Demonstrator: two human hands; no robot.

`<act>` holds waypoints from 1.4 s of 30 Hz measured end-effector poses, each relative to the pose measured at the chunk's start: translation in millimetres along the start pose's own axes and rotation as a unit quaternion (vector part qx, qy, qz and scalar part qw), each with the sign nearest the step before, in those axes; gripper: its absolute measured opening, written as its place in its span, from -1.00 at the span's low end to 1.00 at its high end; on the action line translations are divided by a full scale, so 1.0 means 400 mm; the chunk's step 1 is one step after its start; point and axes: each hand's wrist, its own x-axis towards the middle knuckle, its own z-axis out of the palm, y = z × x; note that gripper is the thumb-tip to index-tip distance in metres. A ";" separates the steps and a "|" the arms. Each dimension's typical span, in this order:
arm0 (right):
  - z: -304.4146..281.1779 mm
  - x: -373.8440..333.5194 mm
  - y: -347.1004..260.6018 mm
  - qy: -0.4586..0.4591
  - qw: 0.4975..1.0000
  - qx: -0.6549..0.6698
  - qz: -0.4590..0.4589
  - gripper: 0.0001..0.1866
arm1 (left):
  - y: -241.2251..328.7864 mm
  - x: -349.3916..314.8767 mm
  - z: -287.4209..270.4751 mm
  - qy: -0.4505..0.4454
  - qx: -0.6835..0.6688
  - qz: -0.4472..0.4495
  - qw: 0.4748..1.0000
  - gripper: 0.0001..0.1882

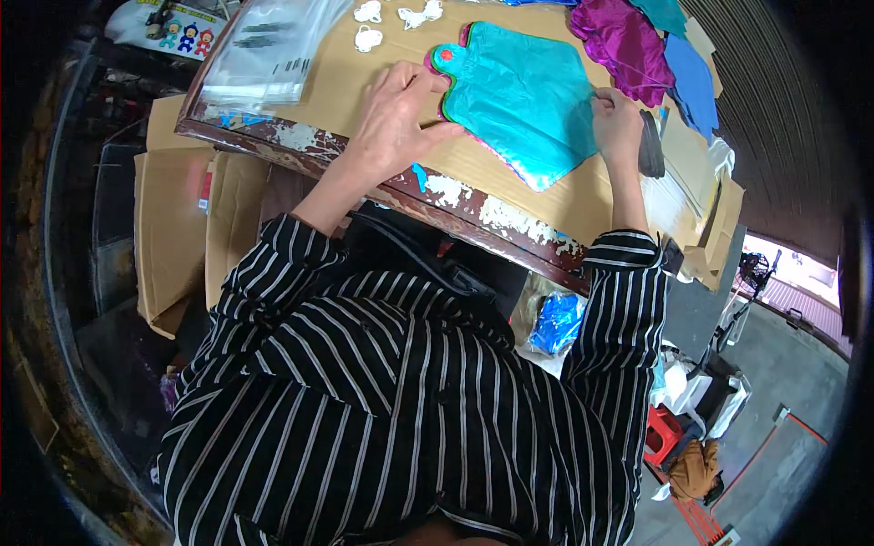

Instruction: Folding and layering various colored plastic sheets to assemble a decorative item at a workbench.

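A stack of flat foil balloons [523, 96], teal on top with pink and green edges showing beneath, lies on the cardboard-covered table. Its rounded tab at the left has a small orange-red spot. My left hand [398, 116] rests at the stack's left edge, fingers bent and thumb stretched apart from them, the fingertips touching the foil. At the right edge, my right hand [619, 127] has its fingers closed on the foil, the fingertips partly hidden. A dark flat object [652, 146] lies just right of that hand.
Clear plastic bags [269, 55] lie at the table's left. Small white looped bundles [369, 38] sit behind my left hand. Magenta foil [624, 50] and blue foil [692, 86] lie at the far right. The worn table edge [437, 196] runs before me; an open cardboard box [173, 227] stands below left.
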 end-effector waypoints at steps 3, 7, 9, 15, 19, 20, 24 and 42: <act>-0.004 -0.002 -0.002 0.011 1.000 0.002 -0.006 -0.76 | -0.001 -0.004 0.006 0.005 0.003 0.000 1.000 -0.44; 0.005 -0.003 -0.027 -0.013 0.999 0.047 0.002 -0.75 | -0.006 -0.008 0.006 0.006 0.015 -0.013 1.000 -0.43; 0.004 0.000 -0.025 -0.002 0.999 0.032 0.013 -0.75 | -0.009 -0.012 0.007 0.005 0.019 -0.019 1.000 -0.42; -0.009 -0.007 -0.022 -0.012 0.999 0.041 0.029 -0.76 | -0.007 0.000 0.013 0.001 0.021 -0.009 1.000 -0.40; 0.006 0.005 -0.024 -0.005 0.999 0.043 0.015 -0.77 | -0.006 -0.015 -0.001 0.004 0.043 -0.013 0.999 -0.38; 0.006 0.003 0.000 0.011 0.999 0.036 0.007 -0.77 | 0.001 -0.002 0.006 0.006 0.041 -0.006 0.999 -0.37; 0.017 0.012 0.023 0.027 0.999 0.041 0.001 -0.77 | 0.017 -0.001 0.000 -0.021 0.045 -0.034 0.998 -0.36; 0.021 0.050 -0.014 -0.038 0.992 0.112 0.032 -0.73 | 0.013 0.002 0.006 -0.002 0.056 -0.015 0.998 -0.34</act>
